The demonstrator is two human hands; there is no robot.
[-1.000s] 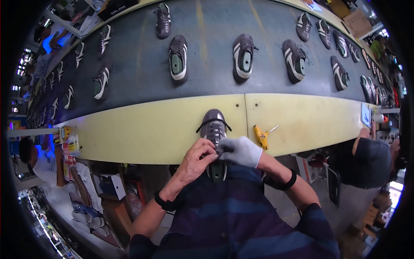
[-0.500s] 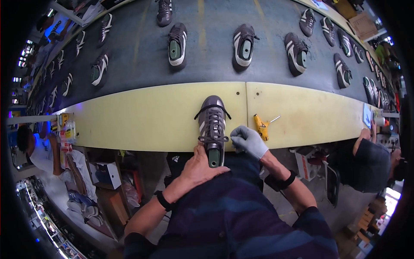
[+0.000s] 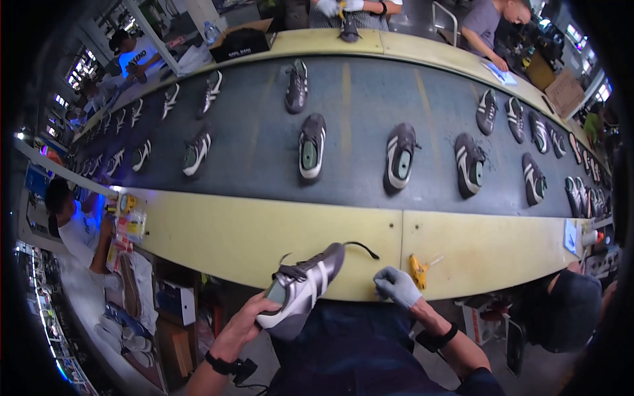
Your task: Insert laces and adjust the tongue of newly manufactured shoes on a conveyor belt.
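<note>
In the head view, the hands are apart. The left hand (image 3: 249,315), nearer, grips the shoe (image 3: 307,285) by its heel at the worktop's (image 3: 231,231) near edge, toe slanting up-right. The gloved right hand (image 3: 397,288) is curled near the yellow tool (image 3: 417,272), contents unclear. Earlier the shoe pointed straight away; now it's tilted, side showing.
</note>
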